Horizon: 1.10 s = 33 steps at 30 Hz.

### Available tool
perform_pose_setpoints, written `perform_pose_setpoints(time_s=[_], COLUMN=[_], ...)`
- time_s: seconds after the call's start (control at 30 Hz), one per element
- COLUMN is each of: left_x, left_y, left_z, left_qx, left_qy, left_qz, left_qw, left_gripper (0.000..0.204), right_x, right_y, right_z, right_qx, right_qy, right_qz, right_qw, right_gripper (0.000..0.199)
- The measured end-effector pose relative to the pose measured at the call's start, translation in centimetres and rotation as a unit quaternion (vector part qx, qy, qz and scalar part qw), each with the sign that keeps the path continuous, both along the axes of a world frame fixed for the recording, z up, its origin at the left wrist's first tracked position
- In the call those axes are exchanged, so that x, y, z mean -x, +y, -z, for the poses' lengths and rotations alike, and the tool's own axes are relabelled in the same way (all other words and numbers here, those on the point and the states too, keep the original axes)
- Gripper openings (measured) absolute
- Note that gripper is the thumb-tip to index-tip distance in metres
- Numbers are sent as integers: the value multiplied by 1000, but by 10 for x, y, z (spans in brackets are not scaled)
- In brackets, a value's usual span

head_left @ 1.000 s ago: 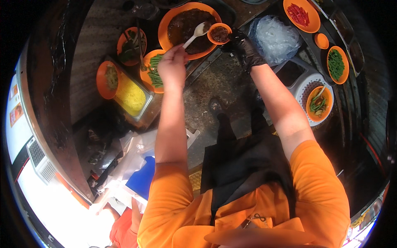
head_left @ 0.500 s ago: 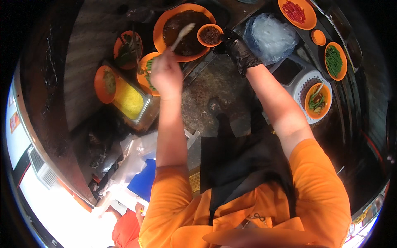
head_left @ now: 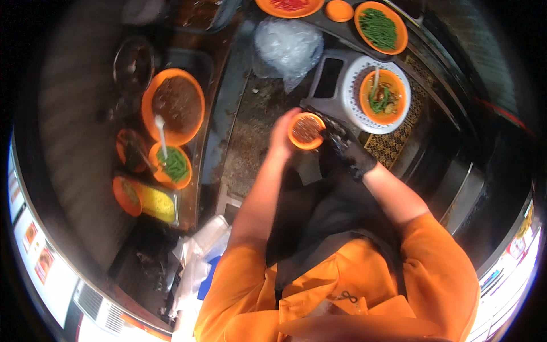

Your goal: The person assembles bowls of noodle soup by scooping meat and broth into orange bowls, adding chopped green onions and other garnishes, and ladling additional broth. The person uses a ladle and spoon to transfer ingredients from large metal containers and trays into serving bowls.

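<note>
Orange bowl (head_left: 306,146) was near frame centre.
Left hand (head_left: 281,135) and gloved right hand (head_left: 345,145) held it, fingers partly curled.

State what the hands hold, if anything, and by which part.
A small orange bowl of brown sauce: the gloved right hand grips its right side at the rim; the bare left hand is at its left side, its fingers' hold unclear.

no readable text, labels, numbers or signs
</note>
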<state>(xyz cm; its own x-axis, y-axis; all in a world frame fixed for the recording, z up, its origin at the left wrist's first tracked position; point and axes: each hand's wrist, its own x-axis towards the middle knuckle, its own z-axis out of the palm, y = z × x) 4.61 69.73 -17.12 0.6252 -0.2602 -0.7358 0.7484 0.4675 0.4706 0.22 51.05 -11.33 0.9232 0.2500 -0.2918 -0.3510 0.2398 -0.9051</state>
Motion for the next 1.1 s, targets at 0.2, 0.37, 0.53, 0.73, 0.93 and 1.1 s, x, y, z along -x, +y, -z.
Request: perform_pose_setpoints(time_s=[0.2,0.37,0.53,0.73,0.93,1.1], left_x=[12,0,-8,-21,-17,-17], left_y=[-166,-199,-204,-191,-185,-170], left_z=[75,68,52,53,-3,-86], left_qx=[-27,-44,-90,-149,-67,-35], left_qy=[-74,-16,-26,-18,-87,-144], left_qz=[318,321,311,350,408,542], left_qw=[945,946,946,925,906,827], left_gripper=[83,57,56,59,56,51], right_x=[74,126,150,177,235,292], right_y=[-102,-144,-159,-163,-145,-90], right_z=[-57,-65,-81,-101,-124,-153], right_qx=[-15,-53,26,119,-91,-93], right_qy=[192,223,158,78,93,31], right_qz=[156,236,272,312,415,530], right_qw=[969,944,949,939,901,842], right_gripper=[51,58,56,52,59,49])
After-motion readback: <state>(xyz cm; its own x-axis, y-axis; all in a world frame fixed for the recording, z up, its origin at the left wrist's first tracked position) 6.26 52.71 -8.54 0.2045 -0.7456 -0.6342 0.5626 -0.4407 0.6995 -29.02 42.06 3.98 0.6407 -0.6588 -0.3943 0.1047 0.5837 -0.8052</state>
